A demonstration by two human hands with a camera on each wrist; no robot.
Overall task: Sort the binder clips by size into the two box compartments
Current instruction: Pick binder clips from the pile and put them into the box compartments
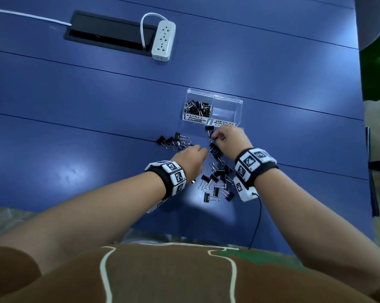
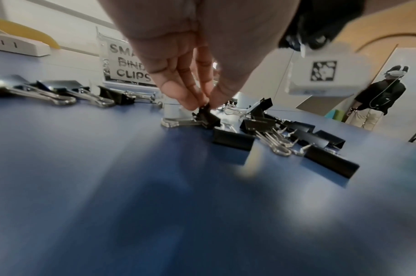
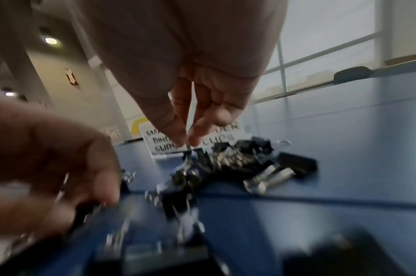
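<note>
A clear two-compartment box [image 1: 227, 99] stands on the blue table. Its left compartment, labelled small, holds several black binder clips [image 1: 197, 108]; the right one, labelled medium, looks empty. Loose black clips lie in front of the box: a row at the left [image 1: 176, 141] and a pile between my wrists [image 1: 217, 182]. My left hand [image 1: 205, 153] pinches a black clip [image 2: 208, 117] that rests on the table, thumb against fingertips [image 2: 206, 106]. My right hand [image 1: 214, 136] pinches the wire handle of another clip [image 1: 209, 129] just before the box; the right wrist view [image 3: 187, 142] is blurred.
A white power strip [image 1: 163, 40] and a black cable recess [image 1: 110, 32] sit at the far left of the table. The table's right edge [image 1: 367, 127] runs close to the box. A black cable [image 1: 258, 219] hangs from my right wristband. A person [image 2: 377, 100] stands far off.
</note>
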